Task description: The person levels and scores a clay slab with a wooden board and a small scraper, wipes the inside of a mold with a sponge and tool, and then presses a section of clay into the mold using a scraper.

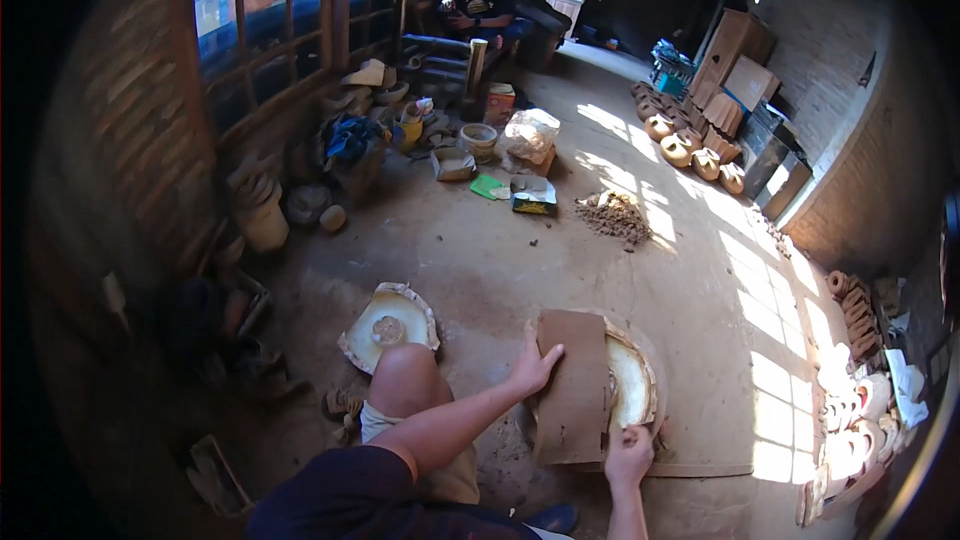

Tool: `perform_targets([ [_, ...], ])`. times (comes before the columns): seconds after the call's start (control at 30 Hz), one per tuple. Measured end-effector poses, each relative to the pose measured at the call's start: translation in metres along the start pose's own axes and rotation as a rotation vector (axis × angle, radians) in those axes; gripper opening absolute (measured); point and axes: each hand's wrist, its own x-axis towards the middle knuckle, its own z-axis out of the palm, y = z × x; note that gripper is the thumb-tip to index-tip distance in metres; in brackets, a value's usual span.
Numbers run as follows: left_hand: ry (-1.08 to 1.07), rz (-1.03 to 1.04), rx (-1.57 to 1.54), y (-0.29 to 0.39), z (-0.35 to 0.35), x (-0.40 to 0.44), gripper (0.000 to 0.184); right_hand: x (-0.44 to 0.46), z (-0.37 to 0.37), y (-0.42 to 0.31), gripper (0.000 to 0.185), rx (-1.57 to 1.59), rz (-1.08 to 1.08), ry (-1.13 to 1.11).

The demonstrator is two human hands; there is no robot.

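Observation:
A flat brown slab (572,395), which looks like rolled clay, lies over the left part of a round, pale plaster mould (630,380) on the floor before me. Its right edge is ragged near the bottom. My left hand (533,365) grips the slab's left edge, thumb on top and fingers along the side. At the mould's lower right, beside the slab's torn edge, my right hand (630,455) is closed in a pinch; what sits between its fingers is hidden. A second pale mould (400,318) with a round knob in its middle lies beyond my bent knee.
Crumbled clay (615,217) is heaped on the floor ahead. Buckets, a cardboard box (454,164) and a plastic-wrapped block (530,135) stand farther back. Round pots (677,148) line the right wall; stacked clay pieces (855,440) lie near right. A person (482,2) sits by the windows.

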Motion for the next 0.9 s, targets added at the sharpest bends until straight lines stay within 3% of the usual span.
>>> perform_targets([
  [0.07,0.008,-0.056,-0.011,-0.004,0.001,-0.001,0.090,0.024,-0.004,-0.011,0.051,0.033,-0.168,0.033],
  [0.2,-0.031,0.143,0.014,-0.032,0.009,0.008,0.086,0.074,0.026,-0.023,0.072,-0.076,-0.399,-0.066],
  [0.3,-0.047,0.155,0.028,-0.042,0.012,0.019,0.081,0.088,0.058,-0.027,0.075,-0.110,-0.403,-0.112],
  [0.33,-0.041,0.147,0.046,-0.039,0.013,0.017,0.079,0.092,0.063,-0.028,0.079,-0.078,-0.301,-0.233],
  [0.43,-0.026,0.088,0.088,-0.027,0.012,0.013,0.076,0.090,0.074,-0.033,0.077,0.340,-0.219,-0.311],
  [0.63,-0.058,0.070,0.152,-0.016,0.009,0.008,0.078,0.092,0.081,-0.020,0.068,0.113,-0.358,-0.222],
  [0.9,-0.029,0.123,0.211,-0.019,0.011,0.013,0.079,0.088,0.079,-0.032,0.065,0.091,-0.333,-0.226],
])
